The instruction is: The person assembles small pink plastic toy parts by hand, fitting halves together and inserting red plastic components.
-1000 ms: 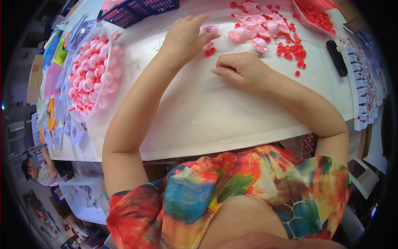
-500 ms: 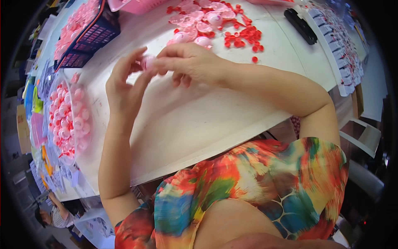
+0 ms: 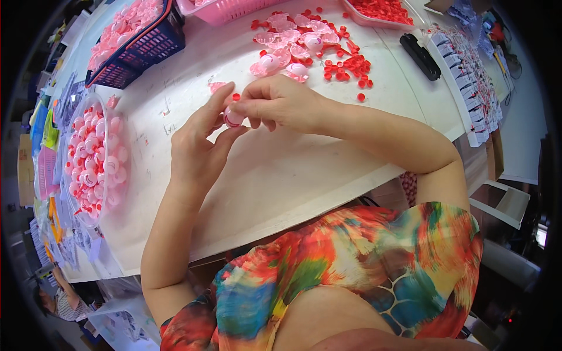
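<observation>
Small round pink-and-white plastic ball (image 3: 233, 119), gripped by the left hand (image 3: 198, 140) and right hand (image 3: 287, 106) above the flat white counter (image 3: 281, 181); open, bare surface runs from below the ball to the counter's near edge.

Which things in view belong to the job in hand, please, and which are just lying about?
Probably the job's:
- held pink ball
- pink shells
- red caps
- ball tub
- blue basket

Apparently just lying about:
- black object
- white parts
</observation>
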`<state>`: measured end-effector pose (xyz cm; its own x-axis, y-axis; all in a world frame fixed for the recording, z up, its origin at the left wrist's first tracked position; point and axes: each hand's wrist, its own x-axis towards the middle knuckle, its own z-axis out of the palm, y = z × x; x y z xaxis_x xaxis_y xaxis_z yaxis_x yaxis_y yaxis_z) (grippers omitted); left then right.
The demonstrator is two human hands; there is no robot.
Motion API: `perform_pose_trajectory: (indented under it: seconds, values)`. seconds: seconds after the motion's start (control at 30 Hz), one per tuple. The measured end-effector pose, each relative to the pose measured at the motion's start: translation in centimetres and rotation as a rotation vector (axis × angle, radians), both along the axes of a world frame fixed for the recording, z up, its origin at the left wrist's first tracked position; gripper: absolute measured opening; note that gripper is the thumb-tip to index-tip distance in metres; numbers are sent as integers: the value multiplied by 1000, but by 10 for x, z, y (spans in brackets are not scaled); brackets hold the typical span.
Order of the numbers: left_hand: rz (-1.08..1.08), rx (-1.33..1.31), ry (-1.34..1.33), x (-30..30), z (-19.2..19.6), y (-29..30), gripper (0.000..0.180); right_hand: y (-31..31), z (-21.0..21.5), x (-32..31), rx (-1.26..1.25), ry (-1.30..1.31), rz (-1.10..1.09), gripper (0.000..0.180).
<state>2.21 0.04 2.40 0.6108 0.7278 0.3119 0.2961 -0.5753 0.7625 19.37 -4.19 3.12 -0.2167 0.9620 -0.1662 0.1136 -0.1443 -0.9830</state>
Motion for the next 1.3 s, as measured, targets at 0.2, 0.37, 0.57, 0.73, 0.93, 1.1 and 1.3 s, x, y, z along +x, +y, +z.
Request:
perform_pose_trajectory:
  seconds: [0.2, 0.37, 0.57, 0.73, 0.93, 1.1, 1.3]
  values:
    - [-7, -353, -186, -16, -10, 16, 36, 20, 15, 37, 323, -193, -282, 21]
    - [-19, -544, -385, -19, -7, 18, 42, 71, 39, 68, 812, -791, -489, 21]
    - [92, -607, -446, -26, -10, 40, 38, 160, 62, 66, 507, -1155, -232, 48]
    - [67, -626, -450, -27, -18, 46, 35, 211, 58, 57, 289, -1386, -15, 55]
    - [101, -628, -431, -27, -17, 45, 35, 219, 39, 52, 363, -1307, -70, 60]
    - [106, -649, -448, -28, -19, 46, 35, 227, 34, 57, 440, -1251, -137, 65]
    - [104, -661, -418, -28, -20, 45, 36, 225, 46, 65, 447, -1352, -77, 67]
